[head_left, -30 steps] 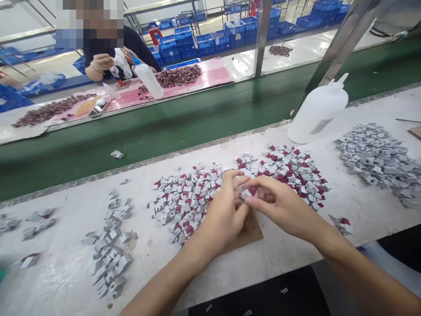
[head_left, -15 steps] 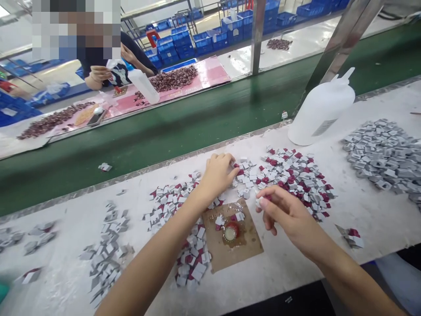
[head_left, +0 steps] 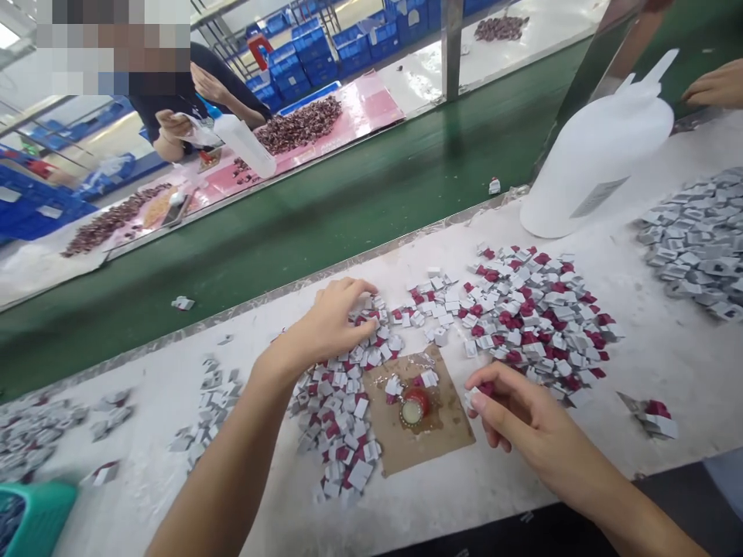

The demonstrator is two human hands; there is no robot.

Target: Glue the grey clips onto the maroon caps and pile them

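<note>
My left hand (head_left: 328, 321) reaches over a pile of small grey-and-maroon plastic parts (head_left: 342, 433), its thumb and fingers apart. Whether its fingertips touch the parts is hard to tell. Between thumb and forefinger my right hand (head_left: 519, 410) pinches one small grey-and-maroon plastic part (head_left: 473, 394). Just left of that hand lies a brown square board (head_left: 426, 452) with a wet patch. On the board sit a red bottle cap (head_left: 415, 406) with a pale inside and a couple of the same parts. A larger pile of grey-and-maroon parts (head_left: 522, 317) spreads beyond my right hand.
A white plastic jug (head_left: 592, 170) stands at the back right, near a heap of grey parts (head_left: 696, 244). A green conveyor belt (head_left: 325, 224) runs behind the table. Across it a co-worker holds a bottle. Another person's hand (head_left: 717, 85) shows far right. A teal basket (head_left: 49, 510) is at lower left.
My left hand has moved left, from the gap between the piles to over the left pile. My right hand still holds its part. Another person's hand has appeared at the right edge.
</note>
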